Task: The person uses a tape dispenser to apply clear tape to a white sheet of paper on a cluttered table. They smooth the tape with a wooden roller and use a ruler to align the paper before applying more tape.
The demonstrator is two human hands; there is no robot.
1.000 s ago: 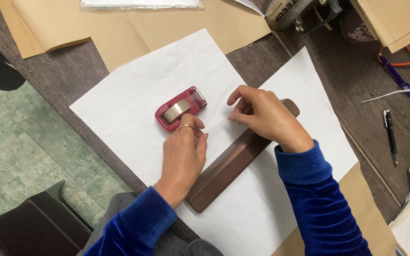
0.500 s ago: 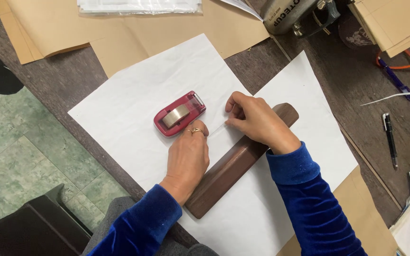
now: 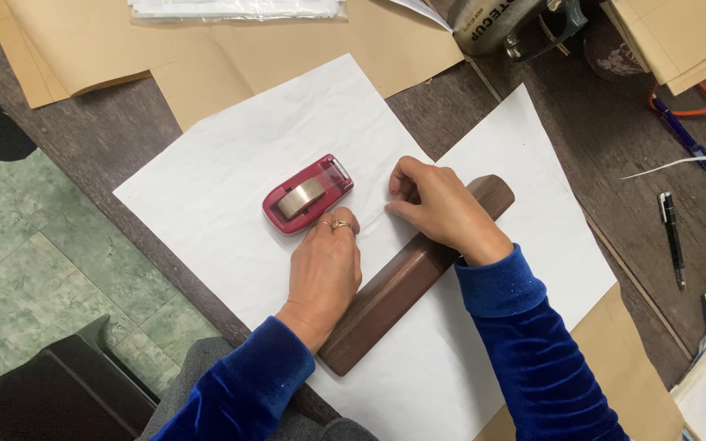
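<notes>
— Starting at the left, what borders the work?
— Table edge (image 3: 83, 175) runs diagonally there, green floor beyond it and a dark chair (image 3: 59, 392) below. White paper (image 3: 230, 163) nearly reaches that edge, with open sheet all round the red tape dispenser (image 3: 307, 194).

— And the left hand?
— Left hand (image 3: 326, 265) lies flat, fingers together, pressing paper just below the dispenser, fingertips almost touching it. It grips nothing.

— The wooden piece?
— Dark wooden block (image 3: 402, 282) lies slanted between the two hands, on the sheet; its middle is hidden under the right wrist.

— Right hand?
— Right hand (image 3: 439, 208) rests over the block's upper part, fingers curled, thumb and forefinger pinched narrow. A thin clear strip seems stretched from them toward the left fingertips; hard to make out.

— Further right?
— Bare dark tabletop, then a black pen (image 3: 673, 237) and a blue pen (image 3: 680, 135). Brown envelopes (image 3: 230, 61) above are cut off by the frame.
</notes>
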